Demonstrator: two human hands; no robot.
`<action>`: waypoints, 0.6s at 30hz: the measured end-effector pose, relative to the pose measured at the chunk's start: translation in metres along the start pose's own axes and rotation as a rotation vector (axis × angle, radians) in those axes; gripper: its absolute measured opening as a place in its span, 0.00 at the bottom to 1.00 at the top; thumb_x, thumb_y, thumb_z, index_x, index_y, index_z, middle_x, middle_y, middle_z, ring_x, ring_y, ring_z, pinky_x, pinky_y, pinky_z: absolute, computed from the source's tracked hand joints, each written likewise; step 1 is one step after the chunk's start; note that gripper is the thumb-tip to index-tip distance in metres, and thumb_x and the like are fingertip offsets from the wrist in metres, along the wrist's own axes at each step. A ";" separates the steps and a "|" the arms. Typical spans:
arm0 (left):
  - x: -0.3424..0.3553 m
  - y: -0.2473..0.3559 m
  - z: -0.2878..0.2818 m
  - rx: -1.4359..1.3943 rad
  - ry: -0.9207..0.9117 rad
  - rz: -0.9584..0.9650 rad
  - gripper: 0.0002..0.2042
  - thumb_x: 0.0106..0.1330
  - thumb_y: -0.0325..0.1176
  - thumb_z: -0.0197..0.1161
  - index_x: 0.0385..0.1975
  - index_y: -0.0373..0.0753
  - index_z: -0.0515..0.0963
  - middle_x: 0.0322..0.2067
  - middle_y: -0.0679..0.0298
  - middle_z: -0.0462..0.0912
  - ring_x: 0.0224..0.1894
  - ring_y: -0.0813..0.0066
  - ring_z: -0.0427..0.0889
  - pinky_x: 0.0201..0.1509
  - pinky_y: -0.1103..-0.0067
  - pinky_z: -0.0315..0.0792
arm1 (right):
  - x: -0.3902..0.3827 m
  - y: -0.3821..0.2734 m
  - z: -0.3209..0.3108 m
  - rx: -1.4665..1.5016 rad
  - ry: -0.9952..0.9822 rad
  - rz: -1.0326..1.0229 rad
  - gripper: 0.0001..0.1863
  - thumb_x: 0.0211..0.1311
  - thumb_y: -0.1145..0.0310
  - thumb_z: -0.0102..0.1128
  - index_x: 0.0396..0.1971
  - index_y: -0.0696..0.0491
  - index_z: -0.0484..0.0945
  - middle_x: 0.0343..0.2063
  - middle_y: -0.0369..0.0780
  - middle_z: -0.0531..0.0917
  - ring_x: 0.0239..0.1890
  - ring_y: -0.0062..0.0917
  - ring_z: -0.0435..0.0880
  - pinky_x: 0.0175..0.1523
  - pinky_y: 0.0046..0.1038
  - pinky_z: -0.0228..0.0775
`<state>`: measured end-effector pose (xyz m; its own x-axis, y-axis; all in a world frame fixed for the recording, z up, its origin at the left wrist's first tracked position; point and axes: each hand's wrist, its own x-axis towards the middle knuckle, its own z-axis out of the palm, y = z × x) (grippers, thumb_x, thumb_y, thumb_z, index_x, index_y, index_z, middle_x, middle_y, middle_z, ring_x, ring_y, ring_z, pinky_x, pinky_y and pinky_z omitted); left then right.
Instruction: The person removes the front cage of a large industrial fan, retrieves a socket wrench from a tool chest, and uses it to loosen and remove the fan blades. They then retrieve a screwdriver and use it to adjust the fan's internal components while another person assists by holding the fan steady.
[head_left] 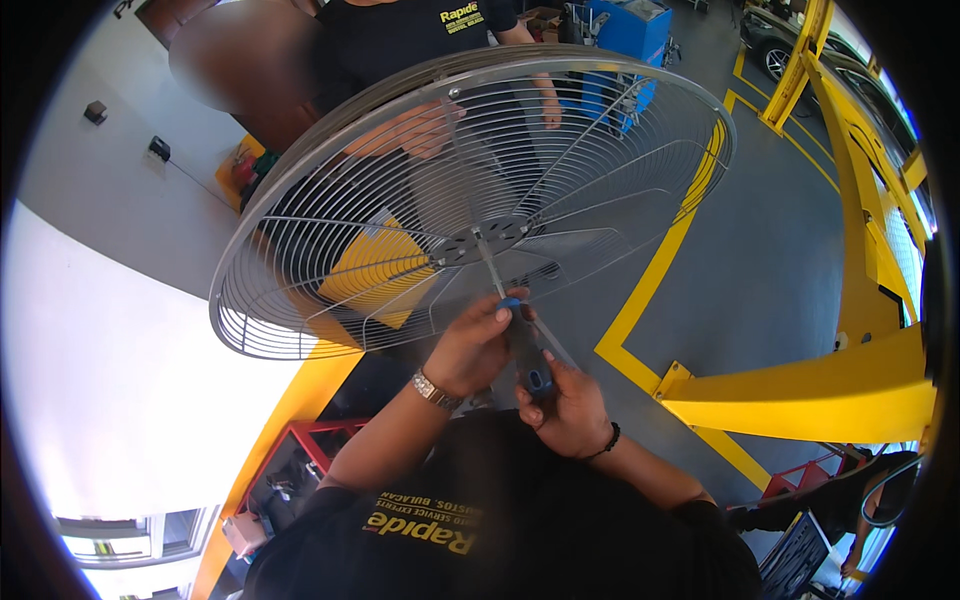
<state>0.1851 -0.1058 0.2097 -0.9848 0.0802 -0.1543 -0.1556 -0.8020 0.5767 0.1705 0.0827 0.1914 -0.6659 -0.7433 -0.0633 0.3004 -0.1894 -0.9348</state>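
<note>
A large round wire fan guard (640,90) fills the upper middle, tilted, with a dark hub plate (480,240) at its centre. I hold a screwdriver with a blue and grey handle (527,352); its metal shaft (488,262) reaches up to the hub. My left hand (470,350), a metal watch on its wrist, wraps the upper handle. My right hand (565,410), with a black bead bracelet, grips the handle's lower end. Behind the guard another person in a black shirt holds its far side with a hand (415,130).
Grey floor with yellow painted lines (650,290). Yellow steel lift beams (800,395) run along the right. A red tool cart (305,465) stands at lower left beside a white wall (110,380). Blue equipment (625,40) sits at the back.
</note>
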 end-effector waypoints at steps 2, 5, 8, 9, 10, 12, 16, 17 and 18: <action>0.001 0.000 -0.003 0.081 0.052 0.000 0.22 0.65 0.34 0.63 0.57 0.39 0.70 0.49 0.57 0.78 0.50 0.65 0.77 0.57 0.67 0.70 | 0.002 -0.008 0.008 0.195 0.085 0.103 0.16 0.73 0.59 0.41 0.42 0.58 0.70 0.25 0.42 0.78 0.22 0.21 0.73 0.29 0.18 0.65; 0.001 0.000 0.001 0.131 0.059 0.041 0.21 0.64 0.34 0.64 0.57 0.38 0.70 0.49 0.57 0.78 0.48 0.65 0.78 0.55 0.69 0.72 | 0.001 -0.031 0.015 0.487 0.232 0.306 0.16 0.73 0.58 0.42 0.42 0.58 0.70 0.25 0.41 0.77 0.22 0.21 0.72 0.30 0.20 0.66; 0.000 0.003 0.017 0.115 0.081 0.046 0.21 0.64 0.34 0.64 0.56 0.38 0.71 0.47 0.57 0.79 0.48 0.66 0.78 0.55 0.69 0.72 | -0.002 -0.039 0.012 0.734 0.085 0.401 0.18 0.72 0.56 0.45 0.43 0.58 0.69 0.25 0.41 0.76 0.23 0.23 0.73 0.32 0.23 0.66; 0.001 0.004 0.020 0.105 0.097 0.039 0.20 0.64 0.35 0.64 0.55 0.37 0.71 0.46 0.58 0.79 0.48 0.66 0.78 0.55 0.69 0.72 | -0.004 -0.040 0.010 0.845 0.017 0.433 0.20 0.72 0.54 0.44 0.44 0.58 0.69 0.26 0.41 0.75 0.24 0.24 0.73 0.32 0.24 0.66; 0.002 0.004 0.020 0.077 0.085 0.036 0.20 0.65 0.34 0.63 0.56 0.37 0.71 0.46 0.57 0.79 0.49 0.66 0.78 0.54 0.69 0.72 | -0.003 -0.037 0.009 0.845 -0.003 0.434 0.21 0.72 0.52 0.43 0.45 0.57 0.68 0.26 0.41 0.75 0.25 0.25 0.73 0.32 0.25 0.66; 0.006 0.005 0.017 0.021 0.061 0.028 0.20 0.65 0.34 0.62 0.56 0.37 0.71 0.46 0.57 0.79 0.50 0.65 0.78 0.54 0.68 0.73 | 0.000 -0.021 0.005 0.732 0.008 0.407 0.25 0.72 0.48 0.40 0.46 0.57 0.68 0.26 0.42 0.76 0.26 0.25 0.74 0.32 0.26 0.66; 0.004 0.003 -0.007 0.196 0.109 -0.020 0.24 0.66 0.33 0.60 0.60 0.33 0.65 0.47 0.55 0.78 0.51 0.64 0.78 0.49 0.72 0.74 | 0.003 -0.012 0.014 0.456 0.015 0.315 0.24 0.72 0.48 0.41 0.47 0.57 0.68 0.27 0.43 0.77 0.26 0.26 0.74 0.32 0.27 0.66; 0.002 0.005 -0.004 0.201 0.104 -0.021 0.23 0.66 0.34 0.61 0.59 0.35 0.67 0.47 0.57 0.78 0.50 0.65 0.78 0.46 0.72 0.76 | 0.003 -0.016 0.016 0.499 -0.018 0.319 0.23 0.71 0.50 0.42 0.48 0.57 0.67 0.27 0.43 0.77 0.27 0.27 0.74 0.33 0.27 0.66; 0.000 0.007 0.000 0.207 0.099 -0.022 0.22 0.66 0.35 0.61 0.58 0.36 0.68 0.47 0.58 0.78 0.50 0.66 0.78 0.43 0.72 0.77 | 0.001 -0.026 0.012 0.690 -0.094 0.358 0.21 0.71 0.53 0.45 0.49 0.57 0.66 0.28 0.42 0.76 0.27 0.27 0.75 0.34 0.27 0.67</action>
<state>0.1838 -0.1116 0.2137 -0.9700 0.0296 -0.2411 -0.1999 -0.6613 0.7230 0.1703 0.0786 0.2197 -0.3966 -0.8800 -0.2613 0.8631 -0.2604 -0.4327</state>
